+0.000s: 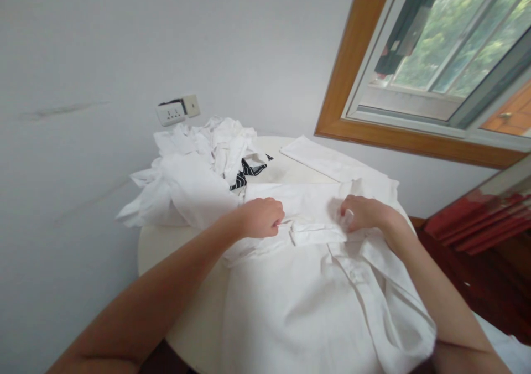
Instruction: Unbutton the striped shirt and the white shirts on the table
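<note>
Across the middle and near side of a round, cream-white tabletop lies the large white cloth garment that you are handling, its lower part spread towards you and its far part doubled into a flat band of layers. A small button shows on the strip that runs down its right half, and beside that strip the cloth falls in loose, rumpled folds.

Your left hand sits at the left part of the band, knuckles up, its fingers curled into a fist that pinches the fabric between thumb and fingers. Your right hand is at the band's right end, fingers bent down and nearly closed, with a bit of the cloth caught at the tips. Both forearms reach in from the near side, and the layers stretch between your two hands.

Left of the band, a crumpled heap of white cloths spreads past the table's edge, and a black fabric piece with white lines pokes out on its right side. Beyond your right hand, a flat, folded white cloth lies at the far right of the tabletop. Behind the heap, a white plastic wall socket is set in the pale wall, and a wood-framed window stands farther right.
</note>
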Motion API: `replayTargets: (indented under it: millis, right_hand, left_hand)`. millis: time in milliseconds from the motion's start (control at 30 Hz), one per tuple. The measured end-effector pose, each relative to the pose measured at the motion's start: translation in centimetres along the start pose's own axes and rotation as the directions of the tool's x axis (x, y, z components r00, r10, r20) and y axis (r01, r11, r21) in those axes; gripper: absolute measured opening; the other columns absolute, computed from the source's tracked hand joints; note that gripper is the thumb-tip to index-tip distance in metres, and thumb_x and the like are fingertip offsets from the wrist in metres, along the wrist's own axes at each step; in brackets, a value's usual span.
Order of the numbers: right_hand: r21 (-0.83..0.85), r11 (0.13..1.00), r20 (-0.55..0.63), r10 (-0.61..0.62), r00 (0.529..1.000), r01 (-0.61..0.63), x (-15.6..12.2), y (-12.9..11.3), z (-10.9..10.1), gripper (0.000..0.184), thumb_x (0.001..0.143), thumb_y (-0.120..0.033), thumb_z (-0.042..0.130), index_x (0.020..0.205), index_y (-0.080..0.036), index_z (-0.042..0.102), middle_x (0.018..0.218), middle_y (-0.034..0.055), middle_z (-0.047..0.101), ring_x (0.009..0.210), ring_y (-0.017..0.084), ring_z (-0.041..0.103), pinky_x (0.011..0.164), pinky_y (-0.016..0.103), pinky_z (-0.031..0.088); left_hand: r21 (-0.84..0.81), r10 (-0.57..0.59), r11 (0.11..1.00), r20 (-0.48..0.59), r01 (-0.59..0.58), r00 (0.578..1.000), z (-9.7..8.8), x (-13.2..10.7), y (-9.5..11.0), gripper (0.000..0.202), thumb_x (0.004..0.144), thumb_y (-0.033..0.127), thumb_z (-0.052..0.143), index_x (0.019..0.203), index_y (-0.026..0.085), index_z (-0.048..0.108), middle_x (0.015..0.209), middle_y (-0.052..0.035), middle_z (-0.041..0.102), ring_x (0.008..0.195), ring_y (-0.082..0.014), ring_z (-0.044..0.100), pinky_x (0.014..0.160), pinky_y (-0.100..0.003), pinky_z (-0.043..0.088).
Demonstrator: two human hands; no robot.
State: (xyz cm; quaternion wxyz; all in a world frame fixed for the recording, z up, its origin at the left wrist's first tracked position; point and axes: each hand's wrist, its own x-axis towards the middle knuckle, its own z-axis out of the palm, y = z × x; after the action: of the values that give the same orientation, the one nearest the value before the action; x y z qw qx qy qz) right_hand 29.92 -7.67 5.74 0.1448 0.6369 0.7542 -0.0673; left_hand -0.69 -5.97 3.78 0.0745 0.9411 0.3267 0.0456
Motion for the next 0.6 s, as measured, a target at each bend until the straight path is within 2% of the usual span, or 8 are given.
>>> replayTargets:
  millis: [100,167,333,433,533,600]
  right_hand:
    - [-0.036,0.999,0.012,0.009,1.000,-0.009,-0.1,-0.6,-0.3,0.035,0.060,-0.024,0.067,0.094,-0.024,0.074,0.098,0.0099,0.072,0.088,0.031,0.066,0.070,0.035,0.048]
    - [-0.009,1.000,0.041,-0.009,0.999,0.010,-0.3,-0.7,-0.5,0.032,0.062,-0.021,0.063,0.092,-0.023,0.075,0.094,0.0090,0.073,0.083,0.028,0.067,0.067,0.033,0.047]
    - [0.172,0.972,0.140,-0.183,0.973,0.158,-0.5,-0.5,-0.6,0.025,0.064,-0.017,0.058,0.083,-0.022,0.074,0.085,0.0043,0.073,0.074,0.020,0.065,0.065,0.027,0.046]
    - [0.296,0.921,0.127,-0.299,0.946,0.252,-0.9,0.9,-1.0,0.024,0.069,-0.022,0.057,0.088,-0.023,0.073,0.087,0.0032,0.071,0.076,0.019,0.063,0.068,0.026,0.047]
    - [0.367,0.884,0.022,-0.321,0.947,0.291,-1.8,3.0,-1.6,0.034,0.073,-0.027,0.056,0.104,-0.023,0.068,0.101,0.0055,0.069,0.085,0.020,0.062,0.076,0.030,0.049]
    - [0.403,0.864,-0.010,-0.326,0.945,0.302,-2.6,3.8,-1.9,0.042,0.073,-0.030,0.059,0.113,-0.022,0.064,0.112,0.0076,0.065,0.096,0.023,0.061,0.085,0.033,0.048]
  left_hand:
    - [-0.089,0.007,0.996,0.017,-0.006,1.000,-1.5,-0.3,-0.4,0.008,0.070,0.019,0.053,0.071,0.020,0.061,0.076,0.0006,0.064,0.074,-0.0155,0.057,0.069,-0.025,0.040]
    - [-0.178,-0.022,0.984,-0.009,0.020,1.000,-2.8,-0.6,-1.0,0.009,0.070,0.021,0.050,0.068,0.020,0.058,0.067,0.0032,0.059,0.063,-0.0123,0.052,0.061,-0.022,0.036]
    - [-0.410,-0.087,0.909,-0.024,0.069,0.996,-4.8,-0.9,-2.5,0.008,0.069,0.023,0.047,0.066,0.018,0.053,0.056,0.0053,0.047,0.054,-0.0097,0.041,0.053,-0.021,0.029]
    - [-0.517,-0.161,0.850,-0.067,0.104,0.985,-5.1,-0.7,-3.2,0.013,0.072,0.029,0.048,0.070,0.018,0.054,0.057,0.0054,0.046,0.052,-0.0095,0.041,0.051,-0.020,0.029]
    - [-0.666,-0.274,0.739,-0.161,0.101,0.948,-5.0,-0.4,-3.8,0.018,0.074,0.034,0.049,0.074,0.017,0.055,0.062,0.0039,0.051,0.055,-0.0096,0.045,0.052,-0.019,0.033]
    - [-0.768,-0.389,0.636,-0.230,0.080,0.892,-4.7,0.0,-4.1,0.019,0.074,0.034,0.050,0.074,0.016,0.055,0.062,0.0032,0.051,0.054,-0.0095,0.045,0.050,-0.019,0.033]
